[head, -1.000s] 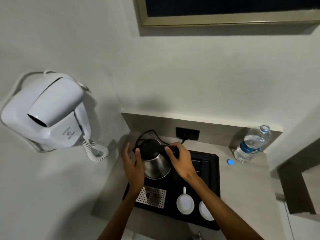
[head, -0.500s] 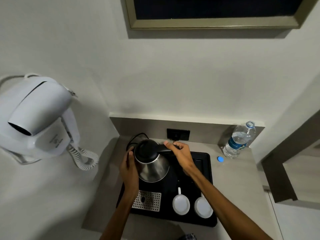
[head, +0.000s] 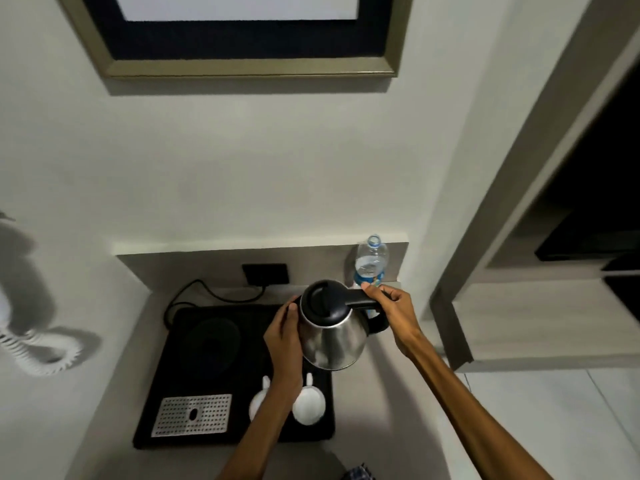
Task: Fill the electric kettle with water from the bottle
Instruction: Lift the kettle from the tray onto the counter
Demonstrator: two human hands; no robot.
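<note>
A steel electric kettle (head: 332,341) with a closed black lid is held in the air above the right edge of the black tray (head: 173,368). My right hand (head: 394,311) grips its black handle. My left hand (head: 285,336) presses against the kettle's left side. The kettle's round black base (head: 209,344) sits bare on the tray's left half. A clear water bottle (head: 371,259) with a blue label stands uncapped in the back right corner of the counter, just behind the kettle's handle.
Two white cups (head: 308,405) and a perforated metal grid (head: 192,415) lie at the tray's front. A black cord (head: 207,292) runs to a wall socket (head: 265,273). A coiled white hair dryer cord (head: 41,355) hangs at left. A grey door frame (head: 460,323) borders the counter's right.
Both hands have lifted the kettle off its base and carried it to the right, toward the bottle. The view has swung right, so the hair dryer is mostly out of sight.
</note>
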